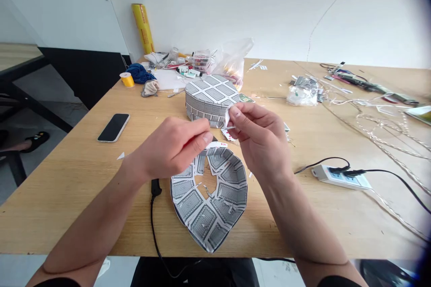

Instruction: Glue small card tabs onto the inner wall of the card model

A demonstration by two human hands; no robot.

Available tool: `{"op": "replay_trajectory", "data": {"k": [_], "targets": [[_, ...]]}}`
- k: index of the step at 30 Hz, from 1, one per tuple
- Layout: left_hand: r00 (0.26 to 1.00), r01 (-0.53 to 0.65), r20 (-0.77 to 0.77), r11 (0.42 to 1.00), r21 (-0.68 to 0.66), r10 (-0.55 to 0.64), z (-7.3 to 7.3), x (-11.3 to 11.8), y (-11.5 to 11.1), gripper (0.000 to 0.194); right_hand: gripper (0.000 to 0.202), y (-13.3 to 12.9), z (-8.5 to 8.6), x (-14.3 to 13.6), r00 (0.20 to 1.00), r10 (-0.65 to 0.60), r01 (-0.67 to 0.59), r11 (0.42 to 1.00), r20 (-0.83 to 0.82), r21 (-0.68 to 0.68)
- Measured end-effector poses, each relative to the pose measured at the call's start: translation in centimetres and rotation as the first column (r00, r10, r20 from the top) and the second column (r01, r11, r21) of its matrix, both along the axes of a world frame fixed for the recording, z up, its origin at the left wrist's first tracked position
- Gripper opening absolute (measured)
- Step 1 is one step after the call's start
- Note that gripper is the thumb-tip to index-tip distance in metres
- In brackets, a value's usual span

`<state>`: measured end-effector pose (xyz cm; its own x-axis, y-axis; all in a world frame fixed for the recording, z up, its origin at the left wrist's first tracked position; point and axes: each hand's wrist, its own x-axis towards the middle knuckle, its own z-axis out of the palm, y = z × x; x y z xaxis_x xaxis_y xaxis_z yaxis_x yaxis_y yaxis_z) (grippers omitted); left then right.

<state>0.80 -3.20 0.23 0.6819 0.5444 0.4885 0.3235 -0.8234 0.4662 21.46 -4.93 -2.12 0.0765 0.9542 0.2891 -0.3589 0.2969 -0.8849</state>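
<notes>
My right hand [259, 132] pinches a small piece of white card [227, 117] between thumb and fingers. Close beside it, my left hand [177, 145] is closed, thumb pressed to the index finger; what it grips, if anything, I cannot make out. Below both hands sits an open, ring-shaped shell of patterned playing cards [204, 222], pointed towards me, with bare table showing through its middle. A card strip with red marks [218, 145] shows at its far rim, by my left fingertips. Behind my hands stands a closed box covered in similar cards [212, 92].
A phone [113, 128] lies at left, and a black corded item [155, 187] is partly hidden beside the shell. At right are a power strip [341, 177] and loose cables [384, 130]. Plastic bags [232, 60], orange thread [127, 79] and a yellow roll [143, 29] stand at the back.
</notes>
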Motion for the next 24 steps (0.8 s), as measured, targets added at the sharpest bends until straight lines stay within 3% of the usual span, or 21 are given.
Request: {"op": "replay_trajectory", "data": {"k": [7,20,24], "targets": [[0.971,-0.151,0.172,0.983,-0.104,0.167,-0.4,-0.2,0.1,0.033,0.018,-0.6,0.0,-1.0,0.996,0.082,-0.08,0.995,0.044,-0.059],[0.98,-0.155,0.129,0.988,0.001,0.154,-0.2,0.1,0.0,0.031,0.021,-1.0,0.1,-1.3,0.993,0.111,-0.108,0.992,0.036,-0.067],[0.994,-0.093,0.068,0.994,0.06,0.089,-0.1,0.1,-0.1,0.031,0.021,-1.0,0.2,-1.4,0.996,0.073,-0.071,0.997,0.056,-0.042]]}}
